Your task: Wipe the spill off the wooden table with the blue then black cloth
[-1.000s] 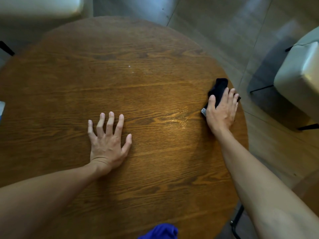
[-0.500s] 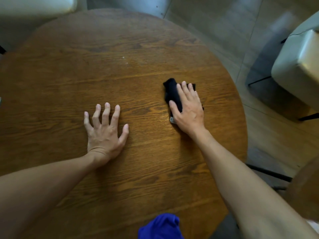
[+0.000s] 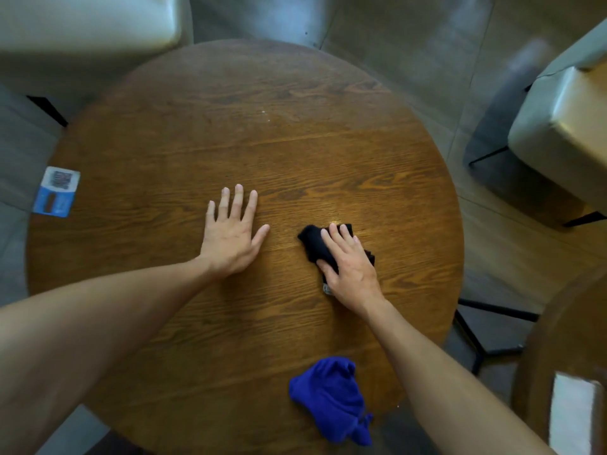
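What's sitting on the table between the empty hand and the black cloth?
Nothing. In the head view, only bare wooden table shows between the left hand, flat on the wood, and the black cloth under the right hand.

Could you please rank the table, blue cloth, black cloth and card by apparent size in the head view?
1. table
2. blue cloth, though nearest the camera
3. black cloth and card: unsure, since the right hand covers much of the cloth.

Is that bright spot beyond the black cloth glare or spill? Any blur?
Head view: small glint on the round wooden table just beyond the crumpled black cloth, glare or wet, cannot tell; pale chairs at the corners look smeared.
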